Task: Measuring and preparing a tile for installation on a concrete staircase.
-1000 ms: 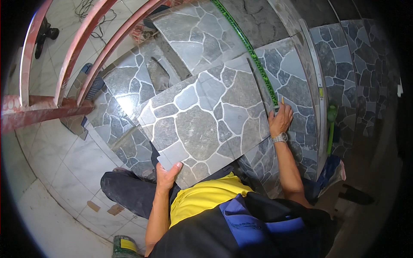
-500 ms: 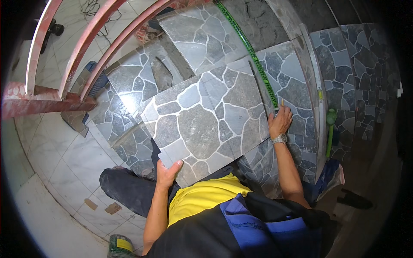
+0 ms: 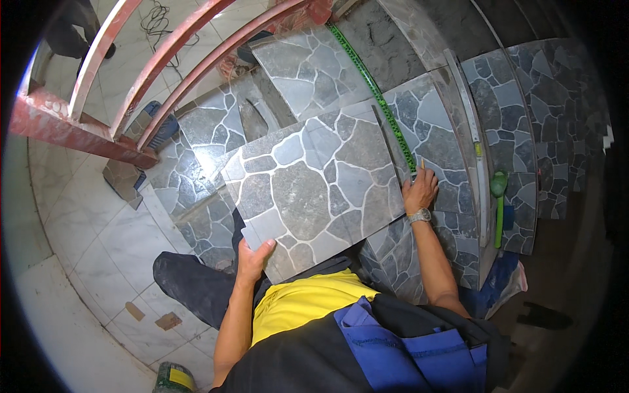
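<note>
A large grey tile with a stone pattern and white joint lines (image 3: 301, 196) lies tilted across my lap. My left hand (image 3: 254, 259) grips its near left corner, thumb on top, fingers hidden below. A pale grey flat corner juts out there; whether it is a separate piece I cannot tell. Beyond the tile's right edge, my right hand (image 3: 420, 190), a watch on its wrist, is closed at the near end of a green tape measure blade (image 3: 380, 98). A pencil (image 3: 422, 163) sticks up from its fingers. The blade runs away to the railing's foot.
Red metal railing bars (image 3: 164, 52) arch over the far left. A long metal level (image 3: 473, 124) lies right of the tape, near a green-handled tool (image 3: 499, 206). Patterned tiles and wet grey mortar (image 3: 380, 39) lie ahead. A dark tub (image 3: 175, 378) stands at lower left.
The view has shifted slightly, so the railing sits further right and lower. My left hand keeps its grip on the tile, and my right hand stays at the tape's near end.
</note>
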Tool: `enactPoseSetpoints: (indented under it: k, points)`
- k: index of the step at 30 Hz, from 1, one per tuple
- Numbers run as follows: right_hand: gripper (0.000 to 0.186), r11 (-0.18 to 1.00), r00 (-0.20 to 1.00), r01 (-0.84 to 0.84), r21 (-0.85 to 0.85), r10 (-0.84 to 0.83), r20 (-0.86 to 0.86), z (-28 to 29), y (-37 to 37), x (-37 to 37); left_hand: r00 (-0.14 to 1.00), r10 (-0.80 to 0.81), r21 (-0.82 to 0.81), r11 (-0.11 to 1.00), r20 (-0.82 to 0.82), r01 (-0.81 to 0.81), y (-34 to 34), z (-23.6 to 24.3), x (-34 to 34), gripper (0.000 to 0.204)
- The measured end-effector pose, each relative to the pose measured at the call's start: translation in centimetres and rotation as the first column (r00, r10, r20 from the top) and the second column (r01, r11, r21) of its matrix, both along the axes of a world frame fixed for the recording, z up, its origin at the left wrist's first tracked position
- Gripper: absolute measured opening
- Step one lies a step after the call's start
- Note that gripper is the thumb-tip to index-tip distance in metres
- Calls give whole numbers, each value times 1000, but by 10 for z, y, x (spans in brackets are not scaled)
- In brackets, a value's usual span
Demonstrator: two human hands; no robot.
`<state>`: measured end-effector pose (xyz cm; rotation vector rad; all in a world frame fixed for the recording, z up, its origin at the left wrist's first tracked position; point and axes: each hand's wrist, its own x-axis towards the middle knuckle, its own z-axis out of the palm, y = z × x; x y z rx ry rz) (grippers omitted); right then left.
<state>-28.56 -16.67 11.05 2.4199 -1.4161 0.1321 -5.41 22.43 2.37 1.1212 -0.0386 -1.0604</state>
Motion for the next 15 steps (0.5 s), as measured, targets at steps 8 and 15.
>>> enactPoseSetpoints:
  k: [8,15]
  points:
    - [47,1000,1000,-14,-4,14,6,0,0,-2,1000,12,24,1000,-11,-12,1,-3,-2,45]
    - [47,1000,1000,-14,21,14,0,5,3,-3,999,42,-39,998,-33,-43,5,-13,-5,43]
